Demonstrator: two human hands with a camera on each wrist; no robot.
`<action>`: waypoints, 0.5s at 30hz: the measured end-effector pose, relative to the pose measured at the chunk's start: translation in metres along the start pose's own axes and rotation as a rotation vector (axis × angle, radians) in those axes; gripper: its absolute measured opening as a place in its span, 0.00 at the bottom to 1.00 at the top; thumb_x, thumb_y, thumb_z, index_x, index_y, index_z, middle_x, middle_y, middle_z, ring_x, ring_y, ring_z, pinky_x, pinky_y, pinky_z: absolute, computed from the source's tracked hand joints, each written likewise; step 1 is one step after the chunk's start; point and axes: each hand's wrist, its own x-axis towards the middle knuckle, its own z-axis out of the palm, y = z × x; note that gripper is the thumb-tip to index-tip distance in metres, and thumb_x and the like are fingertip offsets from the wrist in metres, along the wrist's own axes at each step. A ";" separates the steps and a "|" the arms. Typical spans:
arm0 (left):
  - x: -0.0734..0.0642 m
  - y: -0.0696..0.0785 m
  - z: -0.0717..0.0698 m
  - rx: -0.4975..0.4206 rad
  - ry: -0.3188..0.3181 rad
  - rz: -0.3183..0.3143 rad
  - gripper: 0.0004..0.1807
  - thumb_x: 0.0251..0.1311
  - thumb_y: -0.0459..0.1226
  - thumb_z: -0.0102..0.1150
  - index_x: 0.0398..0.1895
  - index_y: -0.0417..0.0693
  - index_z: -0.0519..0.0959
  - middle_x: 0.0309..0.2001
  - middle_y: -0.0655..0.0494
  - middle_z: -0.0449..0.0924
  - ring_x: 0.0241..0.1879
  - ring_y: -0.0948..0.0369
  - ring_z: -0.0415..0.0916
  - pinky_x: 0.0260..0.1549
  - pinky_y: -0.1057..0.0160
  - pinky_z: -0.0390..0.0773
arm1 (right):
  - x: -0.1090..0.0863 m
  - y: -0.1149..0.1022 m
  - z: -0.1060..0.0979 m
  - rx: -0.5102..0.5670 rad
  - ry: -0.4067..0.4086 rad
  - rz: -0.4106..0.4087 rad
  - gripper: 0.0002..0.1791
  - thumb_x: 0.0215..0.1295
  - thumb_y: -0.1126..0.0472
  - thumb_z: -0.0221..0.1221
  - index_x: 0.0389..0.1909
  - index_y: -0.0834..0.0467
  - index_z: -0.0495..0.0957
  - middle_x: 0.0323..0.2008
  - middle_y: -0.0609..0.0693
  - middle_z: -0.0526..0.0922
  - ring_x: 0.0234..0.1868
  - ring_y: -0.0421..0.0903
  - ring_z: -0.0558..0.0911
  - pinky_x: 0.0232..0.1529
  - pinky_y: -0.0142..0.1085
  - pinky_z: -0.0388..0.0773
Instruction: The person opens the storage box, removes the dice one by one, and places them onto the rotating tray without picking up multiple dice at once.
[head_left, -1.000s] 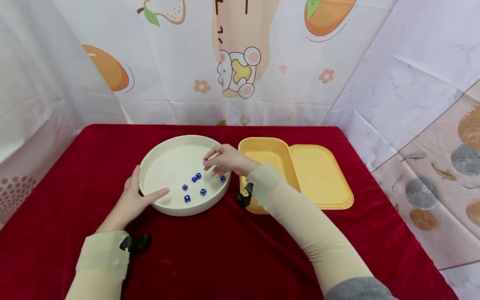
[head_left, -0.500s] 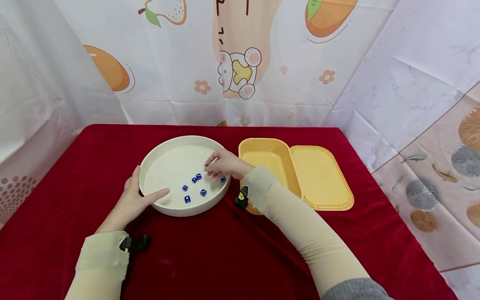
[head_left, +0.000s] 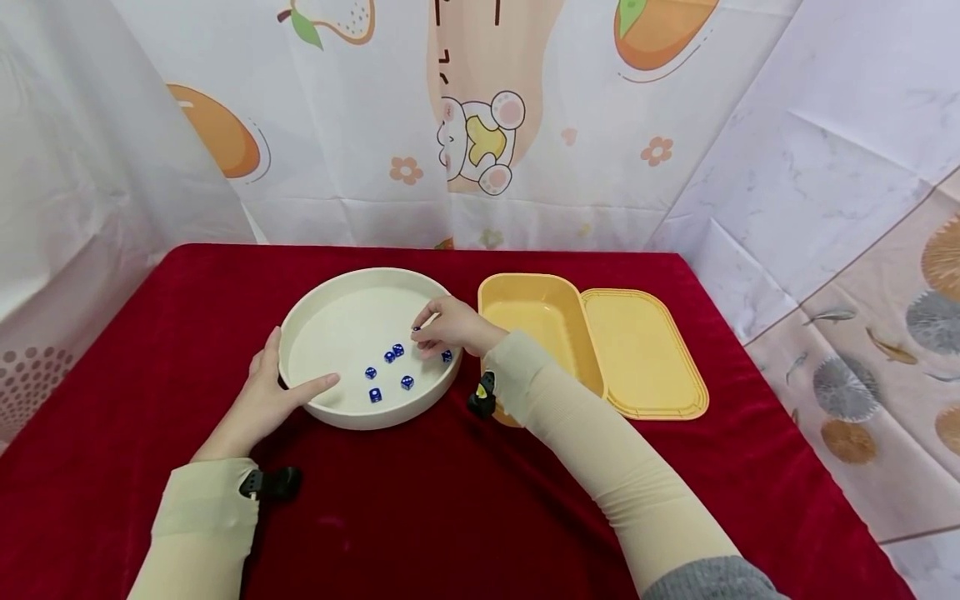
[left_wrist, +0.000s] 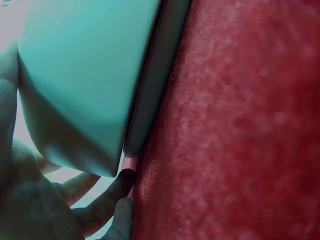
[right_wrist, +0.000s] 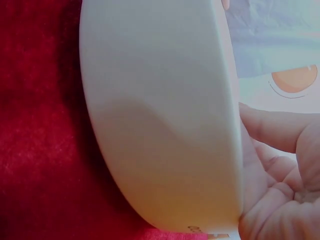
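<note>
A round cream tray (head_left: 360, 418) with a raised rim sits left of centre on the table in the head view. Several small blue dice with white pips lie in its near half, among them one die (head_left: 376, 395) closest to the front. My left hand (head_left: 266, 392) holds the tray's left side, thumb over the near rim and fingers around the outer wall. My right hand (head_left: 453, 325) reaches over the right rim and pinches a blue die (head_left: 416, 330) between thumb and fingertips, low inside the tray. The right wrist view shows the tray's outer wall (right_wrist: 165, 125) hiding the fingertips.
Just right of the tray stands a yellow rectangular box (head_left: 540, 308), partly covered by my right forearm. Its flat yellow lid (head_left: 641, 354) lies against its right side. A red cloth (head_left: 390, 517) covers the table, and a printed curtain (head_left: 337, 167) hangs behind.
My right hand, with the die at its fingertips, has come slightly lower and nearer inside the tray. The left hand stays at the tray's rim.
</note>
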 end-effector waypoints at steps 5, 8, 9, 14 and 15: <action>-0.001 0.002 0.000 0.003 0.000 0.000 0.68 0.56 0.66 0.60 0.76 0.56 0.17 0.78 0.34 0.21 0.74 0.31 0.37 0.64 0.24 0.51 | 0.002 0.002 0.000 0.010 0.013 0.005 0.12 0.66 0.69 0.62 0.48 0.67 0.76 0.28 0.55 0.82 0.25 0.43 0.83 0.41 0.40 0.85; -0.001 0.002 0.001 0.003 0.001 -0.003 0.68 0.56 0.66 0.60 0.76 0.56 0.17 0.77 0.34 0.21 0.74 0.31 0.37 0.64 0.24 0.51 | 0.004 0.004 0.000 0.010 0.014 0.016 0.11 0.66 0.69 0.62 0.47 0.67 0.77 0.26 0.55 0.82 0.23 0.43 0.83 0.40 0.39 0.85; -0.001 0.002 0.001 0.003 0.002 -0.004 0.68 0.56 0.66 0.60 0.76 0.56 0.17 0.77 0.34 0.21 0.74 0.31 0.37 0.64 0.24 0.51 | 0.004 0.004 0.000 0.009 0.013 0.019 0.11 0.66 0.69 0.62 0.47 0.67 0.77 0.26 0.55 0.82 0.23 0.43 0.83 0.40 0.39 0.85; 0.000 0.002 0.002 -0.007 0.008 -0.001 0.69 0.55 0.66 0.61 0.76 0.56 0.18 0.78 0.34 0.22 0.74 0.32 0.37 0.64 0.25 0.52 | 0.004 0.004 0.000 -0.017 0.027 0.014 0.10 0.65 0.69 0.62 0.46 0.67 0.78 0.25 0.55 0.82 0.23 0.42 0.83 0.41 0.40 0.86; 0.001 0.002 0.002 -0.009 0.011 0.002 0.69 0.55 0.66 0.61 0.77 0.56 0.18 0.78 0.35 0.22 0.74 0.32 0.37 0.64 0.25 0.52 | 0.003 0.004 0.000 -0.023 0.029 0.011 0.10 0.65 0.69 0.62 0.46 0.67 0.78 0.25 0.55 0.82 0.23 0.42 0.83 0.41 0.40 0.86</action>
